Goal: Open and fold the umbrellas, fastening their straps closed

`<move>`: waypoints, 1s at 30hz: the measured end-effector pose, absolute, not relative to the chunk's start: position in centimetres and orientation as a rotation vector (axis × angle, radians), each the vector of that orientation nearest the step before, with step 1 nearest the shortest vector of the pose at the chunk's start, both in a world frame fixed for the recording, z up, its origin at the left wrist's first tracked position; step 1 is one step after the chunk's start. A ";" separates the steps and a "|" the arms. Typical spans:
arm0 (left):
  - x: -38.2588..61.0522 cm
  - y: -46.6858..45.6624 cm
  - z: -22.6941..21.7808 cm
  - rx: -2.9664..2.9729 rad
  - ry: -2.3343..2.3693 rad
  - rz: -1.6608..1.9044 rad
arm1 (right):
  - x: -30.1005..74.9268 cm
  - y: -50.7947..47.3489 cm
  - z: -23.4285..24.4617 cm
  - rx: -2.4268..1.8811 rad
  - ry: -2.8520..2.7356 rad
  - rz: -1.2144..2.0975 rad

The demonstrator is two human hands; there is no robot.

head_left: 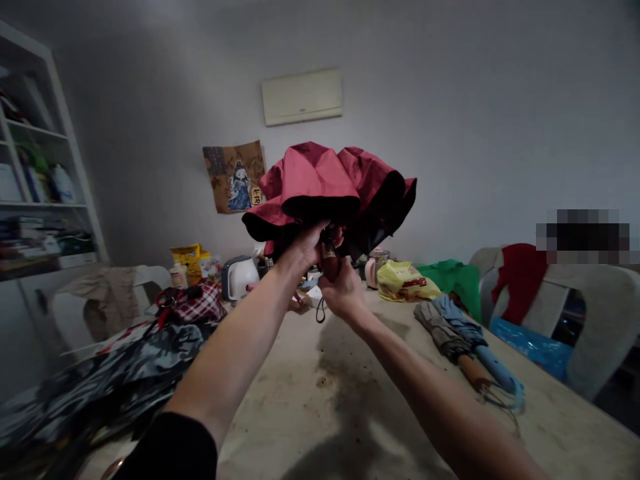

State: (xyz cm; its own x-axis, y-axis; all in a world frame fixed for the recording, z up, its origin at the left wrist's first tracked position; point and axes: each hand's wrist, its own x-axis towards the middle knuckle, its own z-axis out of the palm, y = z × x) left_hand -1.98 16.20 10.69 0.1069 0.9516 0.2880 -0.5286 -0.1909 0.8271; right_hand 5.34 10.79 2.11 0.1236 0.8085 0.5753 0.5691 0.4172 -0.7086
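I hold a dark red folding umbrella (pixel 325 183) up above the table (pixel 320 400), its canopy half collapsed with a black lining showing. My left hand (pixel 307 245) is closed around the shaft just under the canopy. My right hand (pixel 343 290) grips the brown handle below it, and a wrist strap dangles from the handle. Both arms are stretched forward.
Two folded umbrellas, one grey (pixel 443 333) and one blue (pixel 480 353), lie on the right. A camouflage umbrella (pixel 115 380) sprawls on the left by a plaid one (pixel 200 303). A white kettle (pixel 237 277), a yellow bag (pixel 405 280), a shelf (pixel 35 167) and chairs (pixel 595 320) surround the table.
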 end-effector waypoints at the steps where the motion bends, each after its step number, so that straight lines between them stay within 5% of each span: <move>1: -1.7 15.9 10.4 1.070 0.592 1.475 | 5.3 10.7 2.2 -1.273 -1.560 0.257; 30: -0.3 18.9 14.6 1.095 0.627 1.543 | 5.7 10.3 5.6 -1.288 -1.455 0.293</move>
State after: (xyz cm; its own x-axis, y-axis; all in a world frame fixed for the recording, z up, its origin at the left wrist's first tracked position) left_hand -0.32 18.90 14.55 0.0156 0.9499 0.3123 -0.4623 -0.2701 0.8446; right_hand 5.72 10.27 5.57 0.2099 0.8094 0.5484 0.5339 0.3750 -0.7578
